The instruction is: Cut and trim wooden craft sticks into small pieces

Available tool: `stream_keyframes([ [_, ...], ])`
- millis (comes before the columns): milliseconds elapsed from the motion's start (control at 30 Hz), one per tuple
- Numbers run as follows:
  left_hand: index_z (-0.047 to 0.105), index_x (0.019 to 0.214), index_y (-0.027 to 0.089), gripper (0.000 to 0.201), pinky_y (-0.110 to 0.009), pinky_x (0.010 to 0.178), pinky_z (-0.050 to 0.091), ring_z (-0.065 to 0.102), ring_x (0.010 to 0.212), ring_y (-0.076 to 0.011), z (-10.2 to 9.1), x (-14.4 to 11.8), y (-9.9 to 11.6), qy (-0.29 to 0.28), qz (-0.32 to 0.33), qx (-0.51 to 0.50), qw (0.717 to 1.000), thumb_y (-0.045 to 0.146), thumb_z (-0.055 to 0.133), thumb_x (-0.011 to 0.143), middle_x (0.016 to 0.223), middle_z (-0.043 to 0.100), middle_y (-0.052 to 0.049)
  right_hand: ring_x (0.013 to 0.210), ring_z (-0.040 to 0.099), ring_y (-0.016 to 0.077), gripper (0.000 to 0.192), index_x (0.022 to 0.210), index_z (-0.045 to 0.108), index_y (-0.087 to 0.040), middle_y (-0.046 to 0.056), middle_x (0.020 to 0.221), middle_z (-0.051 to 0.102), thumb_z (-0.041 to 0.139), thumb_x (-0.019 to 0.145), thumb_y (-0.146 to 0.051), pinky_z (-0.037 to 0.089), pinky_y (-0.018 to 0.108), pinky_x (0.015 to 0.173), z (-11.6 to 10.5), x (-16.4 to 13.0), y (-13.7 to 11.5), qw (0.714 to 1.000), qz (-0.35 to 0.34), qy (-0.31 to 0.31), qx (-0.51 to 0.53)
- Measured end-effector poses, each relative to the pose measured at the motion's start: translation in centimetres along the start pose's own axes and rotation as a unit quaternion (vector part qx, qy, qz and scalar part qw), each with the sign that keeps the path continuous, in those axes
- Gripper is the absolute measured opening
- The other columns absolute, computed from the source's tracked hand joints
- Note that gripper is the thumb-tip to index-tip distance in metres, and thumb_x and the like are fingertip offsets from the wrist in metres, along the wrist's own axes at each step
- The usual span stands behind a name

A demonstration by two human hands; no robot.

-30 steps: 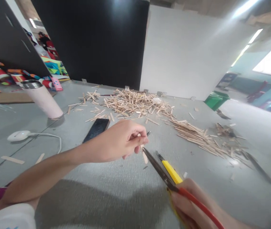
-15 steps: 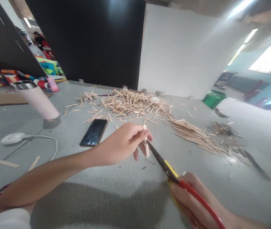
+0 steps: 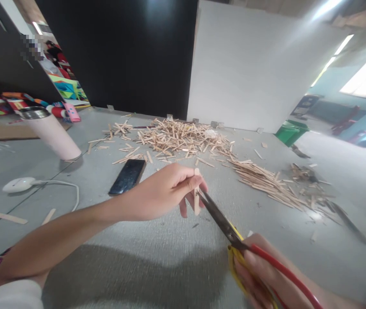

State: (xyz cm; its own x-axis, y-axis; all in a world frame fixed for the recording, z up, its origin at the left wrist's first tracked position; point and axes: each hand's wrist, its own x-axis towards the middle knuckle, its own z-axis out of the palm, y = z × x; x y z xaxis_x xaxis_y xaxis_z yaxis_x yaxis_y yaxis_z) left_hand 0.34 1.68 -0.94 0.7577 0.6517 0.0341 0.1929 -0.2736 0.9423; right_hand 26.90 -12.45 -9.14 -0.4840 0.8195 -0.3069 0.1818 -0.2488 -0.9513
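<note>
I am watching the left hand pinching a short wooden stick upright between thumb and fingers, just above the near middle of the table. The right hand is gripping the red-and-yellow scissors at near right, fingers curled closed through the handles, blades closing on the stick — the cut looks underway, not finished. A big heap of sticks is lying far centre and a second spread is trailing right, so I judge plenty is left. On the grey table a phone is lying left of the hand, with a pink tumbler and a white corded device further left — black and white panels are standing behind.
</note>
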Motion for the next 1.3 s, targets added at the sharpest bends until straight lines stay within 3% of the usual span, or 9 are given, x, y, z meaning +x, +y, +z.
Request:
stream_keyframes([
  [67,0.07,0.102,0.012,0.041,-0.024,0.057,0.062,0.073,0.063,-0.0153,-0.1,-0.1,0.1,0.002,0.002,0.017,1.0,0.039,0.042,0.116,0.082,0.08,-0.009,0.045,0.044,0.01,0.067,0.07,0.051,-0.022,-0.004,0.051,0.048,0.045,0.102,-0.081,0.034,0.023,0.045,-0.1,-0.4,-0.3,0.999,0.026,0.021,-0.006],
  [167,0.07,0.104,0.012,0.041,-0.023,0.058,0.061,0.074,0.063,-0.0152,-0.3,-0.4,0.3,-0.004,0.002,0.039,0.999,0.039,0.043,0.115,0.083,0.08,-0.009,0.049,0.045,0.0104,0.061,0.086,0.048,-0.025,-0.006,0.059,0.051,0.053,0.096,-0.085,0.039,0.023,0.05,0.0,-0.9,-1.3,0.996,0.066,0.051,-0.019],
  [333,0.071,0.105,0.012,0.041,-0.021,0.057,0.058,0.073,0.058,-0.0128,-0.5,-0.8,0.4,-0.026,-0.009,0.063,0.998,0.039,0.043,0.115,0.085,0.08,-0.007,0.052,0.045,0.0117,0.062,0.091,0.048,-0.026,-0.007,0.063,0.053,0.052,0.093,-0.088,0.043,0.025,0.054,0.1,-1.1,-2.1,0.987,0.13,0.063,-0.071],
  [600,0.073,0.106,0.012,0.031,-0.02,0.056,0.056,0.07,0.06,-0.0123,-0.6,-0.9,0.5,-0.03,-0.009,0.11,0.993,0.024,0.045,0.111,0.086,0.079,-0.006,0.054,0.045,0.0105,0.062,0.096,0.054,-0.023,-0.006,0.066,0.054,0.052,0.095,-0.085,0.042,0.023,0.051,0.3,-1.2,-3.4,0.98,0.133,0.088,-0.116],
  [900,0.078,0.111,0.016,0.038,-0.019,0.055,0.051,0.066,0.06,-0.0107,-0.9,-1.0,0.7,-0.063,-0.01,0.185,0.981,0.032,0.044,0.114,0.088,0.078,-0.004,0.049,0.045,0.009,0.071,0.088,0.056,-0.02,-0.004,0.057,0.054,0.046,0.094,-0.091,0.032,0.019,0.045,-0.3,-0.9,-3.7,0.979,0.138,0.042,-0.146],
  [1000,0.08,0.113,0.02,0.039,-0.021,0.058,0.051,0.068,0.063,-0.0122,-1.0,-1.1,0.6,-0.066,-0.007,0.196,0.978,0.039,0.046,0.114,0.09,0.078,-0.003,0.043,0.042,0.0069,0.073,0.064,0.052,-0.02,-0.003,0.049,0.049,0.049,0.097,-0.086,0.03,0.018,0.042,-0.3,-0.6,-3.3,0.986,0.134,0.003,-0.097],
  [1100,0.08,0.114,0.022,0.041,-0.023,0.061,0.052,0.07,0.062,-0.0124,-1.3,-1.1,0.5,-0.072,-0.003,0.184,0.98,0.045,0.046,0.114,0.094,0.079,-0.003,0.033,0.032,0.0054,0.075,0.052,0.046,-0.022,-0.006,0.039,0.04,0.056,0.094,-0.084,0.023,0.018,0.033,-0.2,0.2,-2.1,0.989,0.134,-0.022,0.052],
  [1300,0.071,0.117,0.018,0.04,-0.024,0.062,0.055,0.072,0.063,-0.0133,-1.9,-0.3,0.5,-0.092,-0.028,0.067,0.993,0.044,0.041,0.116,0.092,0.081,-0.006,0.021,0.023,0.0069,0.073,0.048,0.045,-0.025,-0.007,0.027,0.035,0.066,0.076,-0.088,0.021,0.017,0.026,-0.4,1.2,-0.4,0.934,0.14,-0.117,0.306],
])
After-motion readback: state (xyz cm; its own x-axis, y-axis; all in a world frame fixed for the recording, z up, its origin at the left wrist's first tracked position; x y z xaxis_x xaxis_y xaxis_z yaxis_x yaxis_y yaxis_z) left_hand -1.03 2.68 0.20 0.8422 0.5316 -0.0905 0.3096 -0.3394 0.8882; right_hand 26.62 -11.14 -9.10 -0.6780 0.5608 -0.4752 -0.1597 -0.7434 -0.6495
